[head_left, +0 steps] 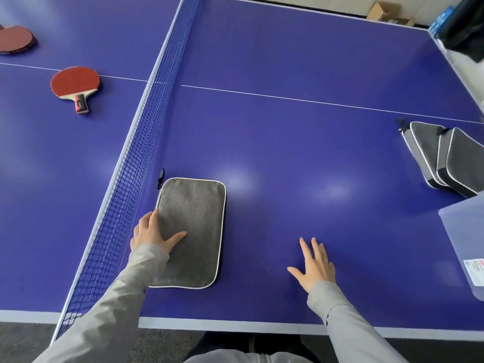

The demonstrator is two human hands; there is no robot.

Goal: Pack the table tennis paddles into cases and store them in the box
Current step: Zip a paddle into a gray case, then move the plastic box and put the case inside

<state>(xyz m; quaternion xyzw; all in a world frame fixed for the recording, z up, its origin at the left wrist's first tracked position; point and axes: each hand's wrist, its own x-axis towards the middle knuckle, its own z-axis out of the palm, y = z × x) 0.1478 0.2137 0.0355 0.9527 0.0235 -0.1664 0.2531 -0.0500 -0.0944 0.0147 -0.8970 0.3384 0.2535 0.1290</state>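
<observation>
Left hand (154, 231) spread flat on grey case (192, 231), right hand (315, 263) spread, fingers straight

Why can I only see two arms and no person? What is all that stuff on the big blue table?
The camera sits on the person's head and looks down, so you see only their own arms. The left hand rests flat on a grey case beside the net. The right hand is open and holds nothing. Across the net lie a red paddle and more red paddles at the edge. On the right are more cases and a clear plastic box. All of it is on a ping-pong table.
</observation>
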